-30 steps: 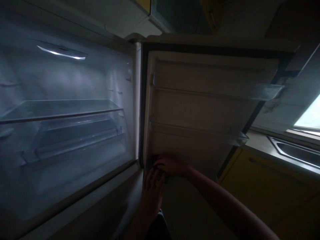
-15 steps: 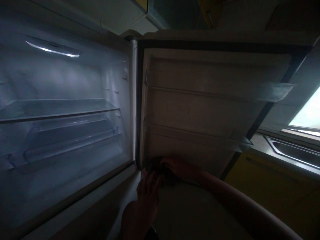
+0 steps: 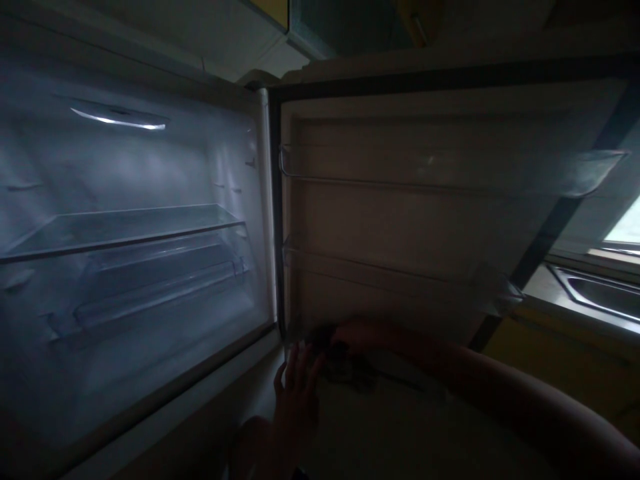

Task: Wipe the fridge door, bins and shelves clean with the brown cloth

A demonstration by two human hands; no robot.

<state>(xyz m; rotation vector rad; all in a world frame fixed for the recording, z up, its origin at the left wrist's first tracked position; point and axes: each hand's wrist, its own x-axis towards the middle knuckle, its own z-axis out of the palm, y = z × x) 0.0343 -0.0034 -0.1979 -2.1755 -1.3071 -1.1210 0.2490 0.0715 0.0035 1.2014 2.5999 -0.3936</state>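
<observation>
My right hand (image 3: 363, 337) is low on the inner side of the open fridge door (image 3: 390, 220), near the hinge. Its fingers are bent over a dark crumpled cloth (image 3: 320, 335), partly hidden in shadow. My left hand (image 3: 299, 383) is just left of it, with fingers apart and tips against the door's lower corner. Nothing shows in that left hand. Above both hands, a clear lower door shelf (image 3: 390, 273) and a clear upper door shelf (image 3: 400, 183) run across the door.
At left is the lit fridge compartment (image 3: 150, 160) with a glass shelf (image 3: 140, 227) and a clear drawer (image 3: 160, 293) below it. A sink (image 3: 605, 293) sits in the counter at right, above yellow cabinets (image 3: 540, 353). The scene is very dark.
My right hand has shifted slightly right along the door's bottom, and more of the dark cloth shows beneath it. My left hand stays at the corner. The view has shifted a little.
</observation>
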